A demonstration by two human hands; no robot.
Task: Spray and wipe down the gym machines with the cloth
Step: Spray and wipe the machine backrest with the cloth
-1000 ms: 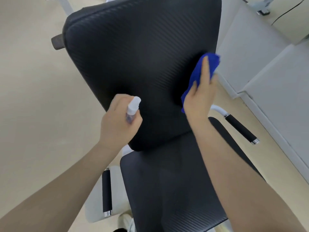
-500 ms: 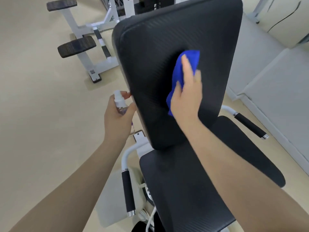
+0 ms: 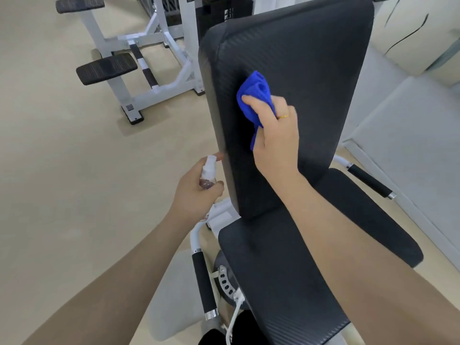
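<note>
The step in hand looks like wiping, not spraying; the right hand (image 3: 273, 130) bunches the blue cloth (image 3: 255, 95) in curled fingers and presses it against the backrest (image 3: 311, 70), on the pad's left half at mid-height, with a fold of cloth trailing below the palm; the left hand (image 3: 196, 192) sits lower and to the left of it, just beside the pad's left edge, wrapped round a small spray bottle (image 3: 208, 173) held upright with its white nozzle above the fist; whether a finger rests on the nozzle cannot be told. Below the right wrist lies the seat (image 3: 261, 282), black and apart from both hands; a handle (image 3: 204, 285) hangs under the left forearm; another machine (image 3: 139, 58) stands beyond the left hand on the floor. Much of the pad above and to the right of the cloth appears unwiped, so the next move likely calls for firm strokes across that area, keeping the cloth flat enough to cover ground, then the seat.
</note>
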